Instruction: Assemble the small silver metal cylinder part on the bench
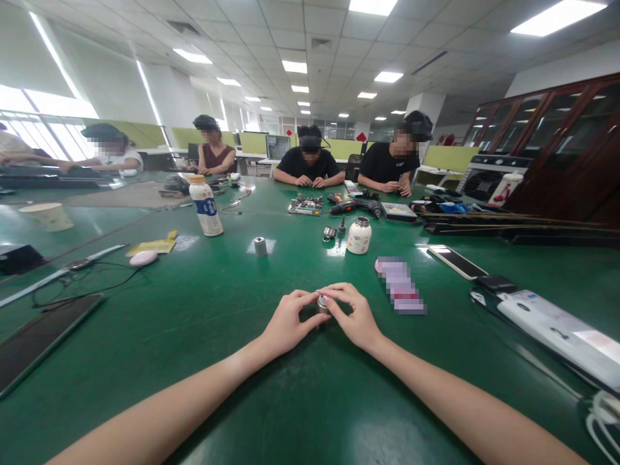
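Note:
Close in front of me, a small silvery metal cylinder (323, 304) is on the green table (217, 349). My left hand (290, 321) pinches its side between thumb and index finger. My right hand (357, 318) also closes on it, with the thumb and fingertips at its top edge. The fingers hide much of the cylinder. A similar metal cylinder (260, 247) stands upright farther off to the left, apart from both hands. To the right of my right hand lies a blurred-out, phone-like purple object (401, 285).
Beyond my hands stand a white jar (359, 236), small metal parts (329, 234) and a milk bottle (206, 206). A circuit board (306, 205) and power drills (361, 205) lie farther back. Phones (458, 261) are at right, a tablet (43, 342) at left. Several people sit opposite.

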The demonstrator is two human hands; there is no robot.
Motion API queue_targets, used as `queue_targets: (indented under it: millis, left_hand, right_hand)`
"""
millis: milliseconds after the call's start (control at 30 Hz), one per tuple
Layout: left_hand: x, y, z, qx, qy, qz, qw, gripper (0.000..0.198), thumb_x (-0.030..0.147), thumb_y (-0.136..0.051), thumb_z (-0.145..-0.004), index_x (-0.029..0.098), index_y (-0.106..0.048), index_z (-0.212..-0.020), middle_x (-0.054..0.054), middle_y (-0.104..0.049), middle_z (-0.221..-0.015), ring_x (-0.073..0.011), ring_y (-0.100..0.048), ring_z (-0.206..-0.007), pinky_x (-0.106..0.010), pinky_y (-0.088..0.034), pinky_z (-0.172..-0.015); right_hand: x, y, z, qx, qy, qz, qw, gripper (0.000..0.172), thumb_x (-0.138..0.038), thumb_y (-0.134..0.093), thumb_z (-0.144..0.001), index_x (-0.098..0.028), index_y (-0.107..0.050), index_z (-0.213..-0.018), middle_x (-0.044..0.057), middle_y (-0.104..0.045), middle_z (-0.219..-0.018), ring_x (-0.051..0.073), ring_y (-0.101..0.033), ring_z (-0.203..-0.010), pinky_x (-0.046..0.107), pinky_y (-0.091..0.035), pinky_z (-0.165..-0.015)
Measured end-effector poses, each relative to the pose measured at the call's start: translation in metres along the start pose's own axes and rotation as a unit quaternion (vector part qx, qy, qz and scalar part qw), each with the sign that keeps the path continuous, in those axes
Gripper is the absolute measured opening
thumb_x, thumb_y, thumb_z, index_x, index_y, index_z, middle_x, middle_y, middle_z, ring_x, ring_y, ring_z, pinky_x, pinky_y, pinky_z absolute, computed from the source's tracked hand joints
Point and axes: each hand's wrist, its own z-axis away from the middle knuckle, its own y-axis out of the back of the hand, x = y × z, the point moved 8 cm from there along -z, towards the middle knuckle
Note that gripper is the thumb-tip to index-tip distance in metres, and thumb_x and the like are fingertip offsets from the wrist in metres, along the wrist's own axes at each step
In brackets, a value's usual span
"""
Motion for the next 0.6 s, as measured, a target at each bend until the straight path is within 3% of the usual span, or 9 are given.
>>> queue_targets:
  millis: [200,367,500,600]
  left_hand:
    - [-0.001,0.005,0.003,0.044,0.009,0.003,0.999,0.041,0.035,-0.072,-0.082,0.026,-0.066,-0.121,-0.007,-0.071,-0.109,-0.0236,-0.063,-0.104,-0.042,-0.049,-0.095]
    - [-0.001,0.013,0.003,0.089,0.006,-0.010,0.996,0.041,0.032,-0.068,-0.084,0.027,-0.063,-0.124,-0.005,-0.072,-0.109,-0.0229,-0.061,-0.103,-0.042,-0.050,-0.094]
    - [0.003,0.016,0.002,0.100,-0.016,-0.016,0.995,0.036,0.033,-0.068,-0.085,0.027,-0.065,-0.120,-0.005,-0.073,-0.111,-0.0239,-0.060,-0.104,-0.043,-0.048,-0.095]
    - [0.004,0.019,0.003,0.116,-0.024,-0.019,0.993,0.030,0.033,-0.070,-0.083,0.025,-0.068,-0.112,-0.006,-0.073,-0.110,-0.0246,-0.060,-0.106,-0.044,-0.047,-0.097]
  right_hand:
    - [-0.002,0.001,0.000,-0.015,0.004,-0.041,0.999,0.039,-0.020,-0.053,-0.088,-0.025,-0.068,-0.123,0.006,-0.069,-0.116,0.021,-0.061,-0.111,0.039,-0.046,-0.102]
    - [0.010,-0.004,0.000,-0.035,-0.045,-0.045,0.997,0.049,-0.014,-0.049,-0.082,-0.025,-0.066,-0.126,0.005,-0.068,-0.120,0.021,-0.062,-0.112,0.040,-0.045,-0.106]
    - [0.020,-0.010,0.002,-0.042,-0.077,-0.025,0.996,0.059,-0.013,-0.054,-0.076,-0.025,-0.061,-0.133,0.006,-0.067,-0.125,0.020,-0.064,-0.107,0.040,-0.046,-0.105]
    - [0.022,-0.015,0.003,-0.064,-0.087,0.011,0.994,0.056,-0.014,-0.059,-0.075,-0.022,-0.064,-0.130,0.008,-0.069,-0.122,0.023,-0.065,-0.108,0.043,-0.047,-0.104]
